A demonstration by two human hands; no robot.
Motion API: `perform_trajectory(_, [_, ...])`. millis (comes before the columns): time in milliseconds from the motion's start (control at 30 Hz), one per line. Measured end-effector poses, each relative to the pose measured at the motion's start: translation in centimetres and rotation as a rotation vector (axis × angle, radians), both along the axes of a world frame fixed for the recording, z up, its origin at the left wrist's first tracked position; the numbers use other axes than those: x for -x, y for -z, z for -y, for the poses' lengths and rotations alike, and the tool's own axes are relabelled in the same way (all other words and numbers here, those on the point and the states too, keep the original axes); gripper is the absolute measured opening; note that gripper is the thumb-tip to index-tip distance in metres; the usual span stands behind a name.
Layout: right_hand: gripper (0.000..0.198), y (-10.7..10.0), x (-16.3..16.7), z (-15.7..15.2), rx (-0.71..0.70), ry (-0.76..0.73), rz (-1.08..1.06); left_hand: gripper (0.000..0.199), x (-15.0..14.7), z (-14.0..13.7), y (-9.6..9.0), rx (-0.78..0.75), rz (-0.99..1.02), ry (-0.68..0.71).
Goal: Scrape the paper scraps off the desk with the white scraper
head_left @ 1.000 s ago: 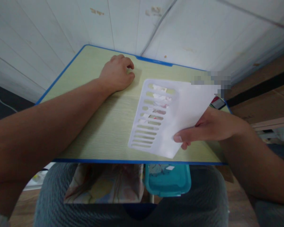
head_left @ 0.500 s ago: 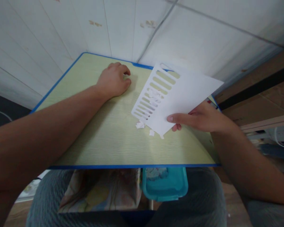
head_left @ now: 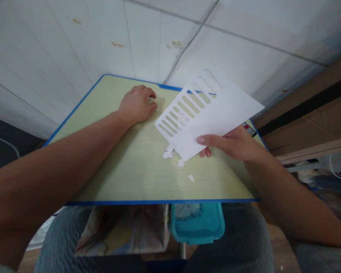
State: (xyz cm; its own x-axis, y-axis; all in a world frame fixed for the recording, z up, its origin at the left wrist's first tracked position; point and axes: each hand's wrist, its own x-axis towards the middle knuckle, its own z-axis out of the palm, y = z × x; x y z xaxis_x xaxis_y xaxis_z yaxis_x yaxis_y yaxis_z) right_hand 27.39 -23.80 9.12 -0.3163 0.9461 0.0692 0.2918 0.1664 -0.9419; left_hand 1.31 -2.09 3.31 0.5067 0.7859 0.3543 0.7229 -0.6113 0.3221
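Fingers point(head_left: 206, 152) of the right hand point(head_left: 238, 146) close on a white card point(head_left: 216, 117), thumb flat on its upper face and the others tucked beneath its near edge. The card slants over the right half of a pale, blue-edged surface point(head_left: 125, 167), its row of slots toward the left; whether its lower edge touches down cannot be told. Paper scraps point(head_left: 168, 154) lie at and near that edge, one apart toward the front, and more show through the slots. At left, the other hand point(head_left: 138, 104) rests on the surface, fingers loosely curled, thumb apart from forefinger, with nothing visible between them. Below the front edge, a teal bin point(head_left: 199, 231) with grey-white material inside sits beside a patterned cloth point(head_left: 122, 235), between the person's legs point(head_left: 59, 235). Behind, a cable point(head_left: 187, 45) runs down a white wall point(head_left: 147, 49); cardboard point(head_left: 315, 125) stands at right.
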Motion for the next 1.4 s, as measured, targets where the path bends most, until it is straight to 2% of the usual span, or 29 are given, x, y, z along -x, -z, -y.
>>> perform_trajectory(167, [0.039, 0.6, 0.6, 0.3, -0.04, -0.025, 0.067, 0.038, -0.4, 0.3, -0.3, -0.002, -0.055, -0.043])
perform_trajectory(367, [0.029, 0.5, 0.6, 0.7, 0.095, -0.14, 0.091, 0.042, -0.2, 0.4, -0.3, 0.051, -0.036, -0.021])
perform_trajectory(567, [0.029, 0.3, 0.1, 0.5, 0.08, -0.084, 0.087, 0.043, -0.1, 0.2, -0.1, 0.059, 0.001, -0.027])
perform_trajectory(733, [0.021, 0.0, 0.2, 0.8, 0.156, -0.166, 0.073, 0.041, -0.3, 0.4, -0.5, 0.065, -0.045, -0.04])
perform_trajectory(833, [0.023, -0.3, 0.0, 0.9, 0.198, -0.216, 0.068, 0.04, -0.5, 0.7, -0.8, 0.06, -0.092, -0.053])
perform_trajectory(1033, [0.023, -0.4, -0.2, 0.6, 0.195, -0.207, 0.079, 0.039, -0.6, 0.6, -0.7, 0.038, -0.095, -0.07])
perform_trajectory(1233, [0.024, -0.4, 0.0, 0.9, 0.315, -0.344, 0.096, 0.04, -0.2, -0.4, -0.1, 0.058, -0.034, -0.033])
perform_trajectory(1400, [0.025, -0.4, 0.2, 1.0, 0.342, -0.297, 0.084, 0.049, -0.2, -0.4, -0.3, 0.049, -0.073, -0.033])
